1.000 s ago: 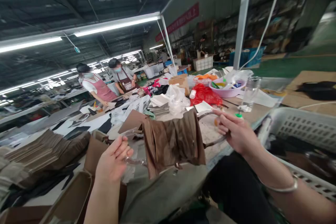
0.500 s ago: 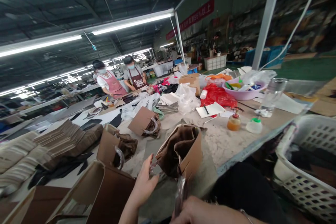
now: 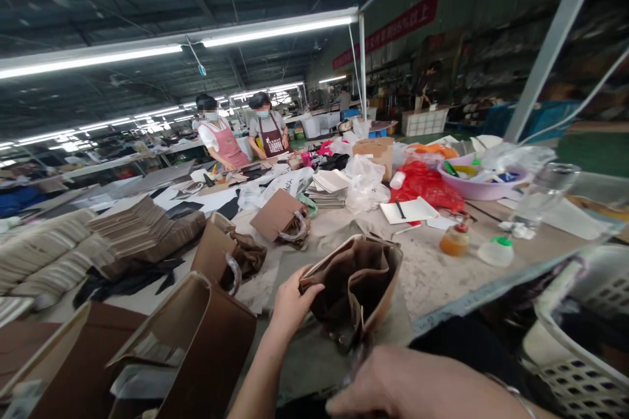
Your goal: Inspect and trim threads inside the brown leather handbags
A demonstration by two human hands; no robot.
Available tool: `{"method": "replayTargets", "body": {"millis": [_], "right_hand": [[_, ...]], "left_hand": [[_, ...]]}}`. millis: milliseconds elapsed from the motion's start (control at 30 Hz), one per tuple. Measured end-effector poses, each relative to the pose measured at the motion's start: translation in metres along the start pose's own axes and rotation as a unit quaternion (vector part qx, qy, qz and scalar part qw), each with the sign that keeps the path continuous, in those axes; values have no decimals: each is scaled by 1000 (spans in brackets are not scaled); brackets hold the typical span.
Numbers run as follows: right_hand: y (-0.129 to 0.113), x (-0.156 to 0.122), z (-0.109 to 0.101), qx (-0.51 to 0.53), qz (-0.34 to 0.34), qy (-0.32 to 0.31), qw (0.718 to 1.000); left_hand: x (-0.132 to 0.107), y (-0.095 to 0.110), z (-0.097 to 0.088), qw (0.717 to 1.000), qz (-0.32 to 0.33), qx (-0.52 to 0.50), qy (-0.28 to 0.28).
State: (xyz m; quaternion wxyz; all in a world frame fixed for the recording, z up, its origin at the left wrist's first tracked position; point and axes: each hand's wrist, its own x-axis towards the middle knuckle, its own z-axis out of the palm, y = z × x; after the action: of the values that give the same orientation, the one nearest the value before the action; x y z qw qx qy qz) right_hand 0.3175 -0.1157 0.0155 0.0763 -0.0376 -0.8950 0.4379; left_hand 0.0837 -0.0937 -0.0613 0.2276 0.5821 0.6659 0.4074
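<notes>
Gaping open at the near side of the table (image 3: pixel 427 285), the brown bag (image 3: pixel 367 281) is pinched at its rim by the left hand (image 3: pixel 293 301). Whether anything is gripped by the right hand (image 3: pixel 393 376), blurred at the bag's near end, cannot be told. The bag is probably light, with stiff sides and a floppy inside, so is best held by its rim.

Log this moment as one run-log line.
Left hand: holds bag rim | Right hand: blurred, at bag's near side, hold unclear | Bag: mouth open | On table: amber bottle
</notes>
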Motion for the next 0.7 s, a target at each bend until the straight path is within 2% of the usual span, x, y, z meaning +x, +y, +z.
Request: {"method": "replayTargets", "body": {"millis": [67,133,167,233,333,500,567,700], "right_hand": [[-2,-3,-30,-76,31,100,992],[9,2,-57,-160,29,198,967],[18,6,-68,-201,23,223,954],[38,16,-82,-276,28,221,935],[60,28,-88,-373,67,169,910],[65,34,-83,-466,135,156,860],[66,32,-82,-477,154,159,851],[70,26,-84,-471,163,148,855]], "left_hand": [[-2,-2,-1,1000,-3,-14,5],[-3,-3,-1,1000,0,-23,18],[-3,-3,-2,999,4,-25,22],[-3,-2,-2,999,15,-27,19],[-4,1,-3,999,17,-39,11],[-5,5,-4,998,18,-60,4],[-5,6,-4,997,16,-73,5],[-3,6,-4,995,8,-104,6]]}}
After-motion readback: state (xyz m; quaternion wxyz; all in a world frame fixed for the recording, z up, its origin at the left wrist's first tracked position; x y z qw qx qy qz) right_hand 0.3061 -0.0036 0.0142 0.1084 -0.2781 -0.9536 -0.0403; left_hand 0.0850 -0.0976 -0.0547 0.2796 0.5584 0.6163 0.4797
